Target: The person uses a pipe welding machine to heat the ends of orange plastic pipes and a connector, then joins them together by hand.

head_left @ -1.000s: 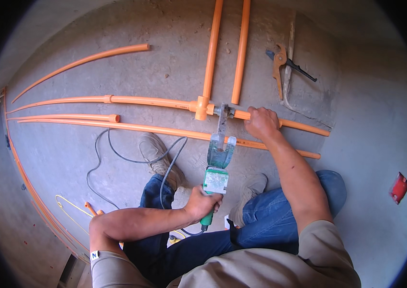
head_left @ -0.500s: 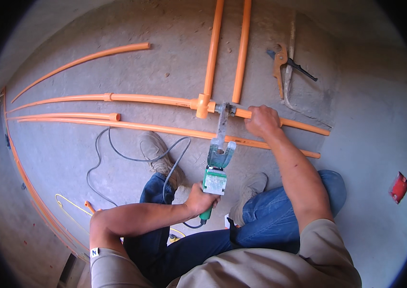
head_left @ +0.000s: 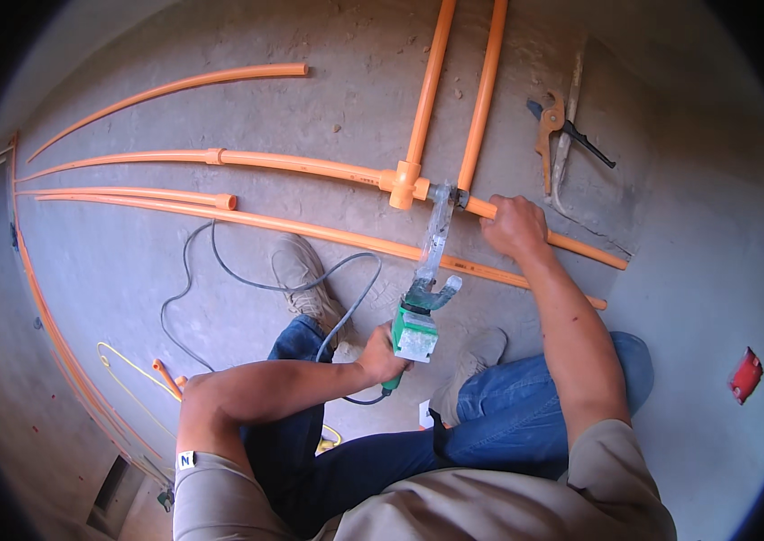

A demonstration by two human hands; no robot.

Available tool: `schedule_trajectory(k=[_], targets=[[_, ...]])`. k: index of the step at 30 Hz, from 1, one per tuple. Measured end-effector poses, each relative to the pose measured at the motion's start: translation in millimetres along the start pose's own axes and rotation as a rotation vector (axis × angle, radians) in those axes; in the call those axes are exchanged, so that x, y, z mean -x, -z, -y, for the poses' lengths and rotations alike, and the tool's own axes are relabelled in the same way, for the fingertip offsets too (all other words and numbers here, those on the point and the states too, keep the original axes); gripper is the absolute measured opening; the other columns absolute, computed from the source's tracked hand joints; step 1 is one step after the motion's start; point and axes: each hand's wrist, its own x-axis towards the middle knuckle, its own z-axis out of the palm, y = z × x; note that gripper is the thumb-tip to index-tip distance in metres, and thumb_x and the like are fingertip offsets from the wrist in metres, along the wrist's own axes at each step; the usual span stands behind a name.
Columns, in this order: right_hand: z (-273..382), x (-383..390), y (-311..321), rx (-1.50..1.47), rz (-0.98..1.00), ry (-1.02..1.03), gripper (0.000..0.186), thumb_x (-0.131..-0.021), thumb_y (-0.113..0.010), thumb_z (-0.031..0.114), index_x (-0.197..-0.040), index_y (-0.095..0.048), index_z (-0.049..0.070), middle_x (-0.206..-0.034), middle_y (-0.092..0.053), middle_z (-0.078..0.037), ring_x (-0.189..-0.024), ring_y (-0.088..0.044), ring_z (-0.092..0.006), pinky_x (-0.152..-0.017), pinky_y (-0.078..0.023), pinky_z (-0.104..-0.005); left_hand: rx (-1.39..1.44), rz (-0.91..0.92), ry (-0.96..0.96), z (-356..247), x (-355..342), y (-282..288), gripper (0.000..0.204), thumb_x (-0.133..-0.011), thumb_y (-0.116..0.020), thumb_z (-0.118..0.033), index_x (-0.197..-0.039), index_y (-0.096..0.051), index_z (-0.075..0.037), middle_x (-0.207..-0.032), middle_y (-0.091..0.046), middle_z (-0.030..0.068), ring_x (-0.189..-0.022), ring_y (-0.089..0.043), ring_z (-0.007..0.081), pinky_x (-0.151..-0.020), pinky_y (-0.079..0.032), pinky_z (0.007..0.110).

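Observation:
My left hand (head_left: 386,354) is closed around the handle of a green pipe fusion welder (head_left: 415,329) with a long flat heating plate (head_left: 437,234). The plate points away from me, its far end between an orange tee fitting (head_left: 407,184) and a short orange pipe (head_left: 481,208). My right hand (head_left: 515,225) is wrapped round that pipe, whose near end meets the metal heating die on the plate's right side. The tee's open stub faces the plate's left side; whether it touches the die I cannot tell. A long orange pipe (head_left: 310,166) runs left from the tee.
Another long orange pipe (head_left: 346,238) lies under the heating plate. Two orange pipes run away at the top, one from the tee. An orange-and-black pipe cutter (head_left: 552,126) lies far right. The welder's grey cord (head_left: 260,287) loops by my foot. A red box (head_left: 745,375) is at right.
The view has shifted, so the pipes appear farther right. The welder has tilted, its plate now leaning right at the far end, and the tee's stub shows more clearly beside the plate.

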Motion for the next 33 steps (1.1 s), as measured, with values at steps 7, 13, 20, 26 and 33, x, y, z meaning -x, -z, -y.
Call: schedule_trajectory(k=[7, 13, 20, 26, 33], targets=[[1, -1, 3, -0.017, -0.016, 0.003, 0.030, -0.085, -0.070, 0.030, -0.102, -0.073, 0.005, -0.098, -0.073, -0.025, -0.099, -0.070, -0.0419, -0.092, -0.054, -0.0483, -0.296, -0.041, -0.527, 28, -19, 7, 0.014, -0.096, -0.063, -0.004, -0.110, -0.060, -0.005, -0.093, -0.066, 0.0047, -0.083, -0.065, 0.0129, -0.072, -0.055, 0.030], [-1, 3, 9, -0.018, -0.112, -0.015, 0.029, -0.080, -0.073, 0.029, -0.101, -0.073, 0.009, -0.095, -0.072, -0.025, -0.094, -0.068, -0.0434, -0.087, -0.054, -0.0498, 0.680, 0.127, -0.042, 34, -51, 4, 0.024, -0.102, -0.054, -0.005, -0.126, -0.057, -0.008, -0.102, -0.063, 0.0028, -0.092, -0.064, 0.0127, -0.080, -0.056, 0.033], [0, 3, 14, -0.004, -0.204, 0.004, 0.027, -0.079, -0.073, 0.028, -0.097, -0.072, 0.009, -0.087, -0.073, -0.021, -0.090, -0.070, -0.0416, -0.083, -0.054, -0.0504, 0.813, 0.094, -0.002, 29, -75, 9, 0.024, -0.106, -0.048, -0.015, -0.127, -0.058, -0.008, -0.101, -0.063, 0.0023, -0.091, -0.065, 0.0149, -0.079, -0.057, 0.034], [-11, 9, 21, 0.015, -0.283, -0.009, 0.024, -0.079, -0.072, 0.028, -0.094, -0.072, 0.009, -0.084, -0.072, -0.020, -0.088, -0.069, -0.0412, -0.082, -0.054, -0.0507, 0.592, 0.132, -0.145, 65, -134, 8, 0.027, -0.102, -0.052, -0.009, -0.128, -0.059, -0.003, -0.109, -0.068, 0.0086, -0.096, -0.067, 0.0169, -0.088, -0.057, 0.033], [9, 6, 22, 0.008, -0.262, 0.019, 0.028, -0.079, -0.071, 0.029, -0.099, -0.072, 0.009, -0.088, -0.073, -0.022, -0.089, -0.070, -0.0412, -0.084, -0.055, -0.0493, 0.259, -0.005, -0.216, 80, -147, 36, 0.038, -0.107, -0.052, -0.015, -0.143, -0.053, -0.004, -0.120, -0.066, 0.0036, -0.100, -0.065, 0.0112, -0.086, -0.056, 0.029]])
